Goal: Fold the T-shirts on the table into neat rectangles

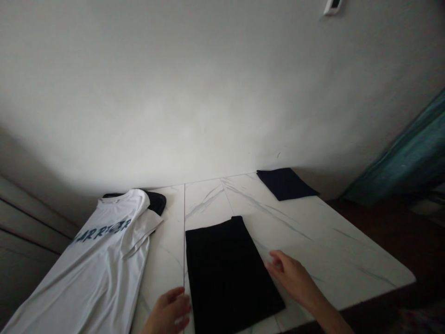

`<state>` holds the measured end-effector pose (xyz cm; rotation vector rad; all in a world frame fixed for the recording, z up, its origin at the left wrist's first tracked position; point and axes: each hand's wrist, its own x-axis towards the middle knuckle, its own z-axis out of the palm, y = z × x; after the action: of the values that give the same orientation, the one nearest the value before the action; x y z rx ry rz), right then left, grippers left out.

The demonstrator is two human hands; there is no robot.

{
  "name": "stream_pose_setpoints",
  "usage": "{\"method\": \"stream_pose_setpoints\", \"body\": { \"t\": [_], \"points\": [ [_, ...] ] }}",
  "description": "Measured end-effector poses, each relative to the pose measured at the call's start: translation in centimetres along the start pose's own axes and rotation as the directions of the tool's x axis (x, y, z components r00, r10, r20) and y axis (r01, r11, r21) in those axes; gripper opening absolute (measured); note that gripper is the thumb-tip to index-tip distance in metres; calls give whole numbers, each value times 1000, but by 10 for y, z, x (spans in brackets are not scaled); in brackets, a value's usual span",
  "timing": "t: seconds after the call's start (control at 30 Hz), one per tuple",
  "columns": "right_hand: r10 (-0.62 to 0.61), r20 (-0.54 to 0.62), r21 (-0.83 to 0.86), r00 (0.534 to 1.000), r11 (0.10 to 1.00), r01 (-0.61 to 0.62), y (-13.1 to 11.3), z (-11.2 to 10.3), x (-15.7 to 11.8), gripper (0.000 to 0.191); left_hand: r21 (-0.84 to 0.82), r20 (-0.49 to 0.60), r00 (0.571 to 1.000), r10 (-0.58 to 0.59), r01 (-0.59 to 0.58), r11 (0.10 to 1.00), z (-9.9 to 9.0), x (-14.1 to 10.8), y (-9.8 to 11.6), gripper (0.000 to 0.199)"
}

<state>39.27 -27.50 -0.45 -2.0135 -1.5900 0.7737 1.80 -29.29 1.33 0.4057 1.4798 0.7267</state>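
A folded black garment (229,273) lies flat in the middle of the white marble table (313,232). My left hand (168,311) rests at the bottom of the view, its fingers by the garment's left edge and holding nothing. My right hand (288,273) is at the garment's right edge, fingers lightly curled and empty; I cannot tell if they touch the cloth. A white T-shirt (93,260) with dark blue lettering lies spread to the left, over a dark cloth (158,203). A folded navy cloth (285,183) lies at the table's far edge.
A white wall (181,93) rises behind the table, with a small white wall device (332,7) high up. A teal curtain (399,157) hangs at the right, above a dark wooden surface (375,232). Pale panels (28,227) stand at the left.
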Motion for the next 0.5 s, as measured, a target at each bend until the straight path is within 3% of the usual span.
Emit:
{"method": "stream_pose_setpoints", "body": {
  "t": [0.13, 0.27, 0.37, 0.5],
  "points": [
    [-80, -22, -117, 997, 990, 76, -43, 9, 72, 39, 90, -148, 972, 181, -169, 982, 33, 27, 56, 45],
    [-119, -13, -219, 993, 969, 113, -73, 21, 128, 32, 254, -135, 971, 198, -159, 954, 57, 56, 92, 30],
    [-93, 3, -165, 996, 982, 93, -80, 25, 151, 31, 307, -126, 971, 203, -156, 939, 62, 71, 105, 27],
    [-127, 43, 2, 991, 992, 127, -79, 25, 159, 26, 313, -107, 957, 269, -224, 923, 64, 79, 113, 23]
  ]
}}
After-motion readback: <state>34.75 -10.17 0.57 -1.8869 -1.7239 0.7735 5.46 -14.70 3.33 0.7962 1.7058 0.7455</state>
